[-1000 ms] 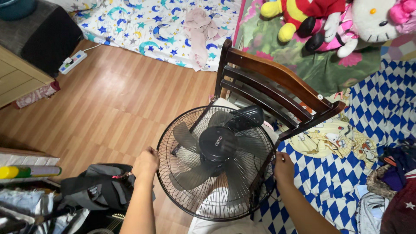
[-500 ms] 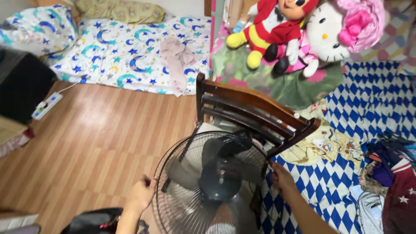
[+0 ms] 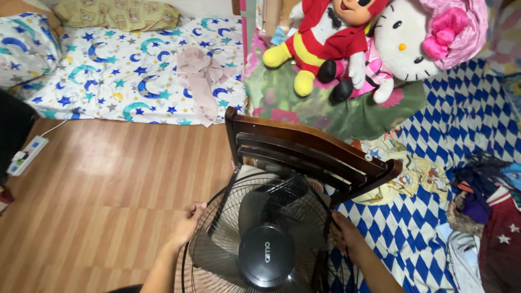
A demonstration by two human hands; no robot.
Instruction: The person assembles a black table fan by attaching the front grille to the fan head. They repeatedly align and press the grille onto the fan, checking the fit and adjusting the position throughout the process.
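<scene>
Left hand (image 3: pixel 189 223) has its fingers curled over the left rim of the round black wire-guard electric fan (image 3: pixel 266 244), and the right hand (image 3: pixel 343 232) pinches the guard's right rim, though I can't tell how its fingertips sit. The fan rests on the seat of a dark brown slatted wooden chair (image 3: pixel 309 152). Behind that chair sits a red-and-yellow plush doll (image 3: pixel 325 38) next to a white plush cat with a pink bow (image 3: pixel 418 38), with the wood-look plank floor (image 3: pixel 108 184) to the chair's left.

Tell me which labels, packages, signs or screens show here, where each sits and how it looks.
Badge: pale lettering on the round black hub of the fan, bottom centre, between the left hand and right hand.
No packages, signs or screens show.
</scene>
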